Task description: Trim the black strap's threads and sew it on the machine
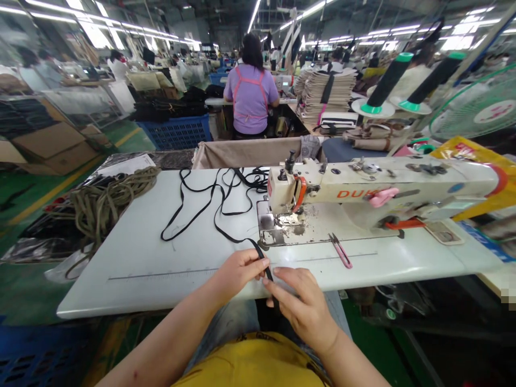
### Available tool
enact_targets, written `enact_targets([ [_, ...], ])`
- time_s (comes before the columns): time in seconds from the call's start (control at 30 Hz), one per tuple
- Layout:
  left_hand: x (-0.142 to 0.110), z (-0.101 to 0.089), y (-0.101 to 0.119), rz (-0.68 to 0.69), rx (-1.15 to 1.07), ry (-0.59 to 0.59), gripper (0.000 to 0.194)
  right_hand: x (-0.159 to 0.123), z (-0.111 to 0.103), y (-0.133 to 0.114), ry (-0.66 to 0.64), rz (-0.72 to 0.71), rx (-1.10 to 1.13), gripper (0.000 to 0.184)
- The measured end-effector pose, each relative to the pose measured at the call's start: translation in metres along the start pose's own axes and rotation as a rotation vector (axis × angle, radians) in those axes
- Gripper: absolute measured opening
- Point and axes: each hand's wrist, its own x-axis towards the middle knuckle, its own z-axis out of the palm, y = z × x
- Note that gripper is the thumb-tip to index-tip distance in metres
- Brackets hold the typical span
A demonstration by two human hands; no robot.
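Note:
A narrow black strap (258,248) runs off the sewing table toward my lap, its far length looping loosely across the white tabletop. My left hand (242,269) pinches it between thumb and fingers near the table's front edge. Just to the right and slightly lower, my right hand (302,298) has its fingers around the same strap; part of that grip is hidden. Beyond both hands stands a sewing machine (322,188), its needle area close to the strap. Pink-handled thread snips (342,251) lie on the table to the right of my hands.
Bundled olive cords (108,199) lie at the table's left end. A fabric-lined bin (245,153) stands behind the table. Thread cones (389,80) and a green fan (479,102) are at the right. A co-worker (252,97) sits ahead, facing away.

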Motion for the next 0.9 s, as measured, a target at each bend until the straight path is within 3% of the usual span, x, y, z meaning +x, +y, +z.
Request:
enact_targets([
  [0.2, 0.006, 0.001, 0.001, 0.004, 0.027, 0.055, 0.035, -0.014, -0.016, -0.002, -0.087, -0.089, -0.083, 0.046],
  [0.47, 0.014, 0.003, 0.013, 0.04, 0.084, 0.133, 0.036, -0.032, -0.021, -0.002, -0.111, -0.077, -0.109, 0.04],
  [0.67, 0.022, 0.004, 0.001, -0.005, 0.099, 0.192, 0.036, -0.038, -0.028, -0.004, -0.163, -0.096, -0.12, 0.043],
  [0.9, 0.031, 0.005, -0.008, 0.006, 0.12, 0.179, 0.036, -0.039, -0.027, -0.001, -0.182, -0.114, -0.161, 0.041],
])
